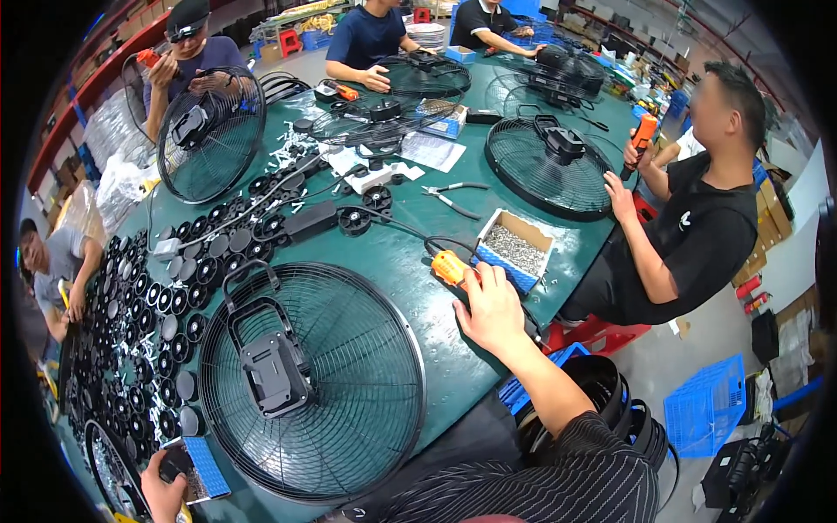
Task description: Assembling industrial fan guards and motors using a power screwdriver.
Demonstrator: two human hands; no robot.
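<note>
My right hand (493,309) is closed around an orange-yellow power screwdriver (449,267) with a cord, low over the table's right side. Part of the tool is hidden under my fingers. At the lower left, my left hand (164,490) grips a small black round plastic part (174,462). Beside that hand is a small blue box (206,467) of little metal pieces. Between my hands a large black fan grille (349,375) lies flat, with a black motor housing and bracket (275,370) at its middle. An open carton of screws (516,247) stands just beyond my right hand.
Many black round plastic parts (179,301) cover the table's left side. Pliers (453,199) and a long black box (299,223) lie past the grille. Co-workers handle other fan grilles (551,166) around the table. A blue crate (706,405) stands on the floor at right.
</note>
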